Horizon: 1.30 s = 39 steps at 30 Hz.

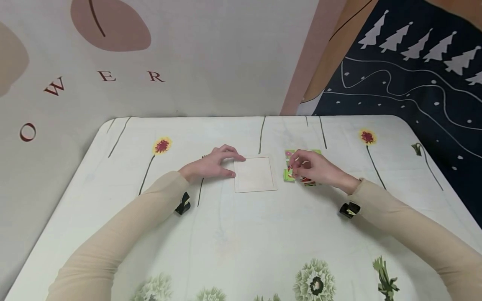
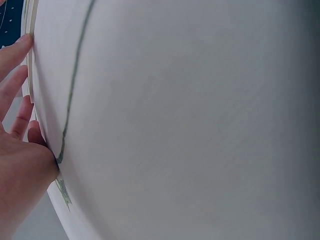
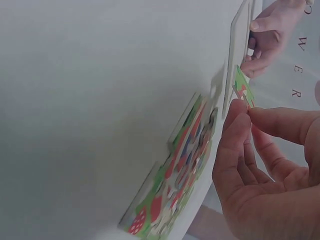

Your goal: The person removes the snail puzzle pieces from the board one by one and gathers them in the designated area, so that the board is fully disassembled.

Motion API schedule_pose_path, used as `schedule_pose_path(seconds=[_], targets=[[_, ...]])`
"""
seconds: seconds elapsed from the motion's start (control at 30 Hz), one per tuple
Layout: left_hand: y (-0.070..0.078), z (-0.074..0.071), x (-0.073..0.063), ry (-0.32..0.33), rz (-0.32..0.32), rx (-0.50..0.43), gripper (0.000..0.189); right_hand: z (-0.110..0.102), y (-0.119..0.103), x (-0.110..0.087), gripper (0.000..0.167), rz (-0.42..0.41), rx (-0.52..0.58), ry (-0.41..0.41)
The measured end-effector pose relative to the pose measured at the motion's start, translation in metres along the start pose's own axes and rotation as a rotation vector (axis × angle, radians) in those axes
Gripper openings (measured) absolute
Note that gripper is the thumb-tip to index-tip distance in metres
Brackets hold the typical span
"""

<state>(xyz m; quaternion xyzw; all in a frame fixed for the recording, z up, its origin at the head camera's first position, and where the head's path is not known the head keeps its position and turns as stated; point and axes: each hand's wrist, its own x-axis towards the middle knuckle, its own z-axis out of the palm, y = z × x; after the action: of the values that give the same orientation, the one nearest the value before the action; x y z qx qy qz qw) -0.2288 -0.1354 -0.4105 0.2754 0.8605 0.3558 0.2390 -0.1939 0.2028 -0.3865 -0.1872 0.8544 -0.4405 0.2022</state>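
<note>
A flat, pale, square puzzle board [image 1: 256, 175] with a thin reddish line inside its rim lies in the middle of the table. My left hand [image 1: 211, 165] rests at its left side, thumb by the left edge and forefinger on the upper left corner. Between thumb and fingertips, my right hand [image 1: 320, 169] pinches a green, red and white jigsaw piece [image 3: 242, 86], raised above the table. Below that hand lie several colourful jigsaw pieces [image 3: 182, 170], grouped to the right of the board and partly hidden by the hand in the head view.
A white cloth [image 1: 233, 234] printed with flowers and stems covers the table. Behind it hangs pale fabric [image 1: 211, 54] with letters, and dark blue fabric [image 1: 406, 92] with white trees hangs at the right. Each wrist wears a small black device [image 1: 350, 210].
</note>
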Motion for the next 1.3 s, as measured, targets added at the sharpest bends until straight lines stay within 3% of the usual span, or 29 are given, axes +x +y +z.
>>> schedule_pose_path(seconds=[0.57,1.1,1.3], targets=[[-0.001,0.0,-0.001,-0.001,-0.014,0.001,0.052,-0.001,0.007,-0.01,0.018,0.006,-0.038,-0.029],[0.0,-0.001,-0.003,0.0,-0.016,0.006,0.053,-0.002,0.011,-0.006,0.012,-0.054,-0.22,0.005],[0.002,0.0,-0.007,0.02,0.026,0.057,0.05,-0.012,0.012,-0.011,0.011,-0.056,-0.269,0.059]])
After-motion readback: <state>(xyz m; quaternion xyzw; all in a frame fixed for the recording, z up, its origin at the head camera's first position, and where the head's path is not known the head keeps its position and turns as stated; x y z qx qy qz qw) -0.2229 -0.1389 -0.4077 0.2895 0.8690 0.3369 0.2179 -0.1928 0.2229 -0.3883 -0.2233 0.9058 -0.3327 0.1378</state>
